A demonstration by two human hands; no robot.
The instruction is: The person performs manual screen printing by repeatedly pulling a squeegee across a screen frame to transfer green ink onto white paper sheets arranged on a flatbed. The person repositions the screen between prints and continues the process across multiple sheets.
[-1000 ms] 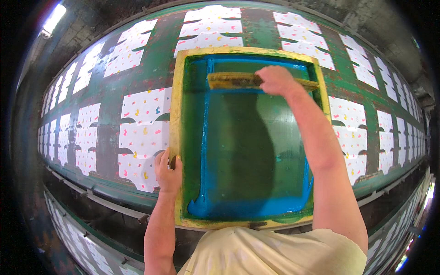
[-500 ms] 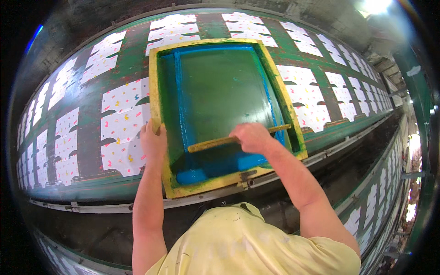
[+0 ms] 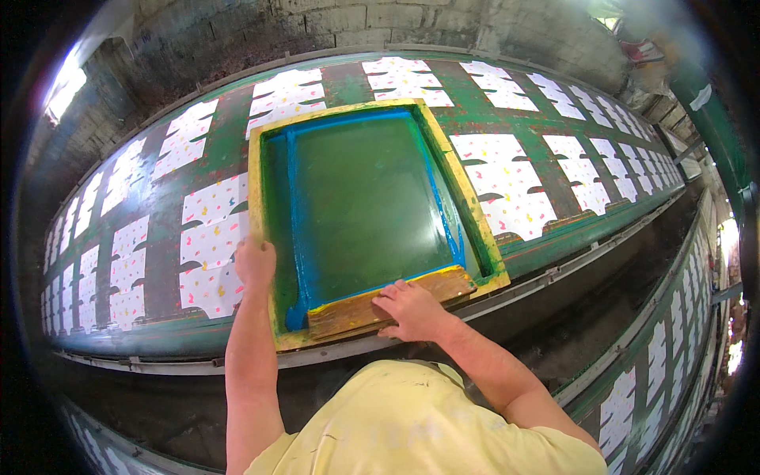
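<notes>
A screen printing frame (image 3: pixel 255 182) with yellow painted sides lies on the long green table, its green mesh (image 3: pixel 364 206) facing up. My left hand (image 3: pixel 255 263) is closed on the frame's left side. At the near end of the frame, my right hand (image 3: pixel 413 311) grips a wooden squeegee (image 3: pixel 344 314), fingers over its upper edge. The squeegee leans back, so its broad brown face shows. Blue ink (image 3: pixel 297 317) pools at the near left corner, and blue strips run along the mesh's sides. The squeegee hides the mesh's near edge.
White fabric pieces (image 3: pixel 499 190) with small coloured prints lie in rows on the green table (image 3: pixel 437 134). A metal rail (image 3: pixel 554 273) follows its near edge. Another table with fabric pieces (image 3: pixel 617 412) stands at lower right. A block wall (image 3: pixel 340 28) rises behind.
The squeegee has come nearer to me, to the frame's near end, and has tipped so its broad face shows. My left hand stays on the frame's side. The view has shifted.
</notes>
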